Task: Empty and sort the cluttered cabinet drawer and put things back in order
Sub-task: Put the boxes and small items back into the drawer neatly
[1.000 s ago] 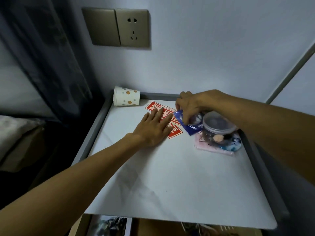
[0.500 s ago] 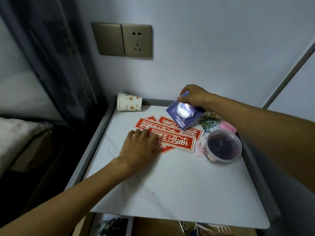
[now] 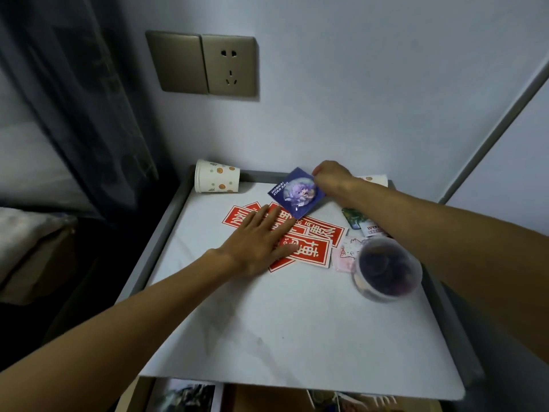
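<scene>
My left hand (image 3: 259,242) lies flat, fingers straight, on several red paper cards (image 3: 315,243) with white characters spread on the white cabinet top (image 3: 282,328). My right hand (image 3: 331,177) pinches the corner of a blue square badge card (image 3: 295,193) with a round picture, holding it tilted just above the far end of the red cards. A clear round tub (image 3: 386,270) with dark contents stands at the right, partly on a pink packet (image 3: 344,255). Below the top's front edge the open drawer (image 3: 237,398) shows photos and small items.
A paper cup (image 3: 216,180) lies on its side at the back left corner; another cup (image 3: 375,180) peeks out behind my right forearm. Small cards (image 3: 361,223) lie at the right. A grey raised rim (image 3: 162,233) borders the top. A wall socket (image 3: 228,65) sits above, a dark curtain (image 3: 74,99) at left.
My right hand lifted the blue badge card from beside the tub and carried it to the back. My left hand stayed pressing on the red cards, sliding slightly over them.
</scene>
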Demonstrator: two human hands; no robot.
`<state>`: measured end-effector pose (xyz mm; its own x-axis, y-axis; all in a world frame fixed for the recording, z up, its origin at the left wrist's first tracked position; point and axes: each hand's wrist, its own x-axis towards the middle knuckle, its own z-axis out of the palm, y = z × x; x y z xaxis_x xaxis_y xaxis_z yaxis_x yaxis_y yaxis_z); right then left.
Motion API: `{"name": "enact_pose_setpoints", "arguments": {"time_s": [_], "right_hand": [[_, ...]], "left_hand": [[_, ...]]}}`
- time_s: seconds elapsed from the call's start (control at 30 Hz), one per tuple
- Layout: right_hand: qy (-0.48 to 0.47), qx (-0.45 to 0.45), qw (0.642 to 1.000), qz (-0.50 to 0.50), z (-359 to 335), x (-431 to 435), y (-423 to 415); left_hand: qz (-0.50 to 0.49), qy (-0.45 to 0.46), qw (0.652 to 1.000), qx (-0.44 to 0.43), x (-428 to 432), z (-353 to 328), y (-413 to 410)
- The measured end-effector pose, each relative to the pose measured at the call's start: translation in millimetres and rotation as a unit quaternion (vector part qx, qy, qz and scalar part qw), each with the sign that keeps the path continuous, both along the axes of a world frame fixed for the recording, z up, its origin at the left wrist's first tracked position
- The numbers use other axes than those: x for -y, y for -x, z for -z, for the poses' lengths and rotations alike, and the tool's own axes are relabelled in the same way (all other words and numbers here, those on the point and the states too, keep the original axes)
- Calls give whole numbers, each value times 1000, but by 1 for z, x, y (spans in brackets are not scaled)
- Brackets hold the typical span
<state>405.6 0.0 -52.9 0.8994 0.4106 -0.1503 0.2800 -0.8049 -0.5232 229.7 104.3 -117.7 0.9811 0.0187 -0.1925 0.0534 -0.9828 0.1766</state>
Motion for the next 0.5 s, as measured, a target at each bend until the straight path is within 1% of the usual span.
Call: {"name": "enact_pose_setpoints", "arguments": {"time_s": [0.17,0.3,0.33,0.4,0.43,0.5], "right_hand": [[119,31,984,-127,-6,11,25],[156,28,964,-215,-35,34,74],[187,42,956,-222,-39,44,86],[273,90,936,-202,-41,73,106],[309,96,929,-181,-41,90,115],[344,79,924,-147,-36,119,126]], "left_hand": [[-43,-12,998,36,-15,17,41],[-85,-5,996,30,-14,18,68],[-92,-6,995,26,-13,19,71],[-103,-3,995,17,-10,17,81],[-105,1,994,9,-8,14,87],[-111,9,994,-6,-1,7,96]]}}
